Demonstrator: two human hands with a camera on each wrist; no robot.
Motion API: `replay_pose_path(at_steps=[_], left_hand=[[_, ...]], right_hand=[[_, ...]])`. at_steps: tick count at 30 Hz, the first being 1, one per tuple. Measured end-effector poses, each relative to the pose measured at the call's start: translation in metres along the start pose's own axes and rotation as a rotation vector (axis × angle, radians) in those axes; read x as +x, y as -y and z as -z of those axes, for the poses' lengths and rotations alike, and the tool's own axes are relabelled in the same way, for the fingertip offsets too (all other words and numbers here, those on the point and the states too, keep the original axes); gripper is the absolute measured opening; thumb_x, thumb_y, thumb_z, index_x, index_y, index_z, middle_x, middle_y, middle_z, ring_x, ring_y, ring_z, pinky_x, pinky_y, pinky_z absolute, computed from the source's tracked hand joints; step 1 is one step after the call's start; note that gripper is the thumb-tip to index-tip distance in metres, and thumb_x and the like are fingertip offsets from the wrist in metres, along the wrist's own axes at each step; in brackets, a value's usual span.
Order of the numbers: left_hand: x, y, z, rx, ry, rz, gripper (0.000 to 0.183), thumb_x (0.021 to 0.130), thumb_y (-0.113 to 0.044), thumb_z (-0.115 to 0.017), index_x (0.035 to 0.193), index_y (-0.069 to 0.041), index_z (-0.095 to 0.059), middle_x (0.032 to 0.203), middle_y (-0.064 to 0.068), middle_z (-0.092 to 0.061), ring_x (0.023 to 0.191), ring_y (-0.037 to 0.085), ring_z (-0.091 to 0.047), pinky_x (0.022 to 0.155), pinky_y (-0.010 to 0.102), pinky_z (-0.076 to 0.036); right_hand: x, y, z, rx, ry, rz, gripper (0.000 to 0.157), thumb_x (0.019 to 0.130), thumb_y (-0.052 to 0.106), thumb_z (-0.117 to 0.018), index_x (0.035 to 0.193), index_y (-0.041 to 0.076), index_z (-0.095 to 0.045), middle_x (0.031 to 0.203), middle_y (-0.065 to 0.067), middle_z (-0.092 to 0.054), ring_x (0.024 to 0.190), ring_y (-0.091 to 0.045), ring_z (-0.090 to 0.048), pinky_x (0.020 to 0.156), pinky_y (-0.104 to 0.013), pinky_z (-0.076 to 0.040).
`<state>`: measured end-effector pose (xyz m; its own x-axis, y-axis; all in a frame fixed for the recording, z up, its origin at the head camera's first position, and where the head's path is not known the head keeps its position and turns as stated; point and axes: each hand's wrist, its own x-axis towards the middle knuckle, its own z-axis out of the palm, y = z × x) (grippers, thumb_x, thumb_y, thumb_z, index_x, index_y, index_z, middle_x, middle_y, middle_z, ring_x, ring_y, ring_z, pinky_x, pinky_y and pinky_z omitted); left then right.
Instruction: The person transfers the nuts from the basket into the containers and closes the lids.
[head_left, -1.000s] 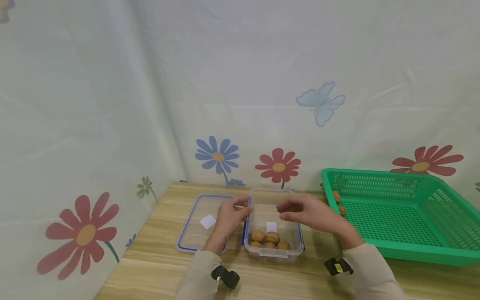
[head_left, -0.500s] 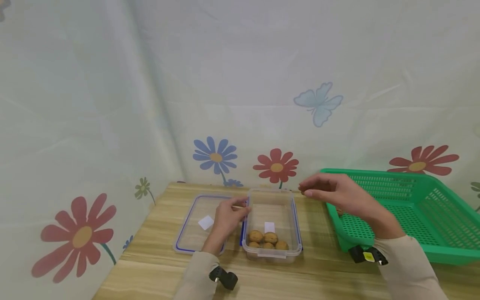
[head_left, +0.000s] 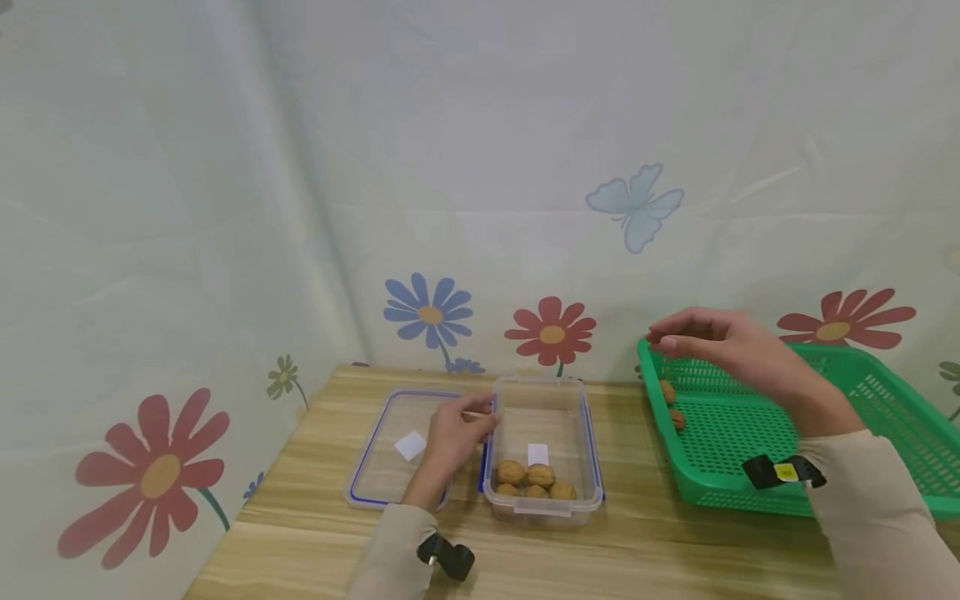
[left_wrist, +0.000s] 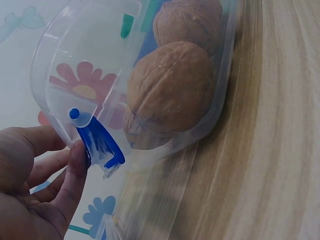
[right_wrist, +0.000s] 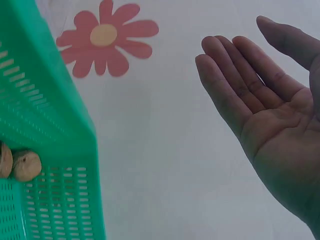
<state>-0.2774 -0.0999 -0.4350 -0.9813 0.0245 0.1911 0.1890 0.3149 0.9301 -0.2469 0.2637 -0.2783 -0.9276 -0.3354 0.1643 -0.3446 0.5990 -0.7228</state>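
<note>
Left hand [head_left: 453, 429] pinching the clear container [head_left: 543, 506] at its edge, you do best lowering your empty right hand [head_left: 738, 350], fingers apart from thumb, over walnuts [head_left: 677, 420] in the green basket [head_left: 701, 487].

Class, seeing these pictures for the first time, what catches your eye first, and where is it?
Probably the green basket on the right of the table, two walnuts along its left side and the right hand hovering near. Next comes the clear box near the middle, with more walnuts at its near end and the left hand pinching its left edge.
</note>
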Motion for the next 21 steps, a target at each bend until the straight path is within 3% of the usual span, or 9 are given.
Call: replay_pose_path(at_steps=[11,17,21], left_hand=[[0.002,0.002,0.000,-0.009,0.003,-0.014,0.033,0.086,-0.009,-0.073,0.117,-0.001,-0.068,0.097,0.011,-0.068,0.072,0.018,-0.069,0.063,0.029,-0.058],[0.002,0.001,0.001,-0.002,0.010,-0.001,0.033,0.086,-0.010,-0.073,0.118,-0.002,-0.067,0.098,0.010,-0.068,0.073,0.017,-0.068,0.064,0.028,-0.058],[0.002,0.001,0.000,0.009,0.011,-0.001,0.034,0.087,-0.010,-0.072,0.119,-0.002,-0.067,0.099,0.011,-0.068,0.073,0.017,-0.068,0.064,0.028,-0.058]], right_hand=[[0.009,-0.032,0.016,0.105,-0.009,-0.078,0.044,0.095,0.043,-0.059,0.130,0.017,-0.059,0.128,-0.002,-0.062,0.114,-0.019,-0.061,0.105,-0.057,-0.036],[0.017,-0.051,0.019,0.113,0.021,-0.113,0.048,0.095,0.044,-0.059,0.133,0.014,-0.056,0.129,-0.002,-0.061,0.116,-0.020,-0.060,0.100,-0.039,-0.045],[0.026,-0.066,0.021,0.147,0.061,-0.101,0.052,0.096,0.041,-0.059,0.135,0.006,-0.053,0.132,-0.013,-0.057,0.114,-0.019,-0.061,0.093,-0.027,-0.050]])
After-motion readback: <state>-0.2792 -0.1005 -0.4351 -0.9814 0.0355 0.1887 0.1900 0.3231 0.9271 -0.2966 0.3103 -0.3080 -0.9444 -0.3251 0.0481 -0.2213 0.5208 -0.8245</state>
